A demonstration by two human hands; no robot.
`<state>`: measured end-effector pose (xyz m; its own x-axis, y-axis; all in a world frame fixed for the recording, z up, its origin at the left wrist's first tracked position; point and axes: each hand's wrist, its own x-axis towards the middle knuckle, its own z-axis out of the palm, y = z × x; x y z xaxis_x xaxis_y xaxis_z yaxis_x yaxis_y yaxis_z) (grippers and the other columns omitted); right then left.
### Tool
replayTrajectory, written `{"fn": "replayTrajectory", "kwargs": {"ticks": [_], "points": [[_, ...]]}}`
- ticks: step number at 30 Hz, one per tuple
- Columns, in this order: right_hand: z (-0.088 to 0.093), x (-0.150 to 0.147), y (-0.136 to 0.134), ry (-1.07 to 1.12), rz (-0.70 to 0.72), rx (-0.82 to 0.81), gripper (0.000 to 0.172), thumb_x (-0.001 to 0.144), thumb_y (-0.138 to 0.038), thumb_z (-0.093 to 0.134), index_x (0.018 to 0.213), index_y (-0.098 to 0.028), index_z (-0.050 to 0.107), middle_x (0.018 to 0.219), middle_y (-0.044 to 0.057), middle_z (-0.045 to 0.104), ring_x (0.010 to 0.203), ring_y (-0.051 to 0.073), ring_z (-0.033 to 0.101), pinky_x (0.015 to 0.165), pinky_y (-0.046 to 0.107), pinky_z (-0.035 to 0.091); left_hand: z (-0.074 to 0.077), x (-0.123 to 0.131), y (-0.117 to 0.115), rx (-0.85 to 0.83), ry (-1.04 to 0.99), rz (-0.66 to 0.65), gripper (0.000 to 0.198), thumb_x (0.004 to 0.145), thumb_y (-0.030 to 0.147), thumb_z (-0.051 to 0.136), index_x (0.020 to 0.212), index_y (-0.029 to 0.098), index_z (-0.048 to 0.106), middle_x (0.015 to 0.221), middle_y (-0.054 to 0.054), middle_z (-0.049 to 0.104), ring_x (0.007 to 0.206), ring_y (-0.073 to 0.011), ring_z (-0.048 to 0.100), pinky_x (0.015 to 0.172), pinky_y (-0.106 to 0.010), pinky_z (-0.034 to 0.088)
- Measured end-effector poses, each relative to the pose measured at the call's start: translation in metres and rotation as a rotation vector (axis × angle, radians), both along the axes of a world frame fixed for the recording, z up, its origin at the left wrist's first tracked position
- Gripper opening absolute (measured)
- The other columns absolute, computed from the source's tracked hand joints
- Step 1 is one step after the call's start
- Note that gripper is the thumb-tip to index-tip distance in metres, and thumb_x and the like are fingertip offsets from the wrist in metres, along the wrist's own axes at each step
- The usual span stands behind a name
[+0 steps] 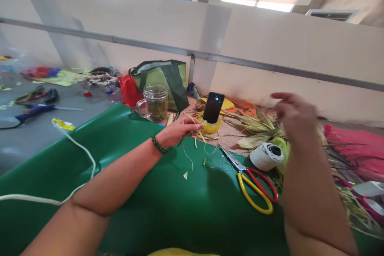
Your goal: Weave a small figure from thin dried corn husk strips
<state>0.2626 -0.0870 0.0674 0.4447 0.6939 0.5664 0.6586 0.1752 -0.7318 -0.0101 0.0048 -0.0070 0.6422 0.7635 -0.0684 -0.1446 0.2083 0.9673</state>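
Green mat [180, 216] is right in front of you, and a white cord [30, 199] bends over its left side. Scissors [239, 165] lie on the mat, near your right arm. Their red and yellow loops are close to you, and their tips point away and to the left, toward your left hand. Just past the loops lie a small pale scrap [185, 175] and a bit of thin thread. A fat white spool [264, 157] is just beside the scissors, on the right.

Your left hand [177, 130] pinches a thin tan strip [202, 135] between thumb and fingers. The strip is long and skinny. It slants, with its low end down to the right, on the side where the scissors' tips are. Your right hand [295, 114] is up in the air, well apart from the strip, so the strip lies off to its left. That hand is blurry, and I can't tell if its fingers hold anything.

Dry husks [258, 124] sit in a pile between your hands. Past your left fingers, a phone [213, 108] leans up in a yellow roll [211, 128]. A glass mug [156, 108] is to the left, with a green bag [177, 82] behind it, close to the pale wall [120, 12].
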Motion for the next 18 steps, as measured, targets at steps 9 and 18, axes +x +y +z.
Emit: {"fn": "replayTrajectory", "kwargs": {"ticks": [9,18], "points": [[0.000,-0.001,-0.007,0.084,0.265,-0.237,0.027,0.070,-0.019,0.056,0.097,-0.018,0.059,0.056,-0.004,0.050,0.049,0.010,0.041,0.049,0.027,0.031,0.003,-0.001,-0.006,0.007,-0.098,-0.073,0.031,0.058,0.029,0.085,0.074,0.012,0.065,0.101,-0.007,0.069,0.080,-0.0113,0.062,0.066,-0.021,0.047],[-0.045,-0.082,0.014,-0.236,0.692,-0.381,0.028,0.085,-0.020,0.046,0.111,-0.016,0.050,0.058,-0.004,0.057,0.059,0.014,0.053,0.061,0.027,0.039,-0.001,0.005,-0.016,0.087,-0.060,-0.256,0.033,0.063,0.037,0.082,0.077,0.012,0.067,0.088,-0.007,0.071,0.086,-0.0169,0.066,0.074,-0.026,0.047]]}}
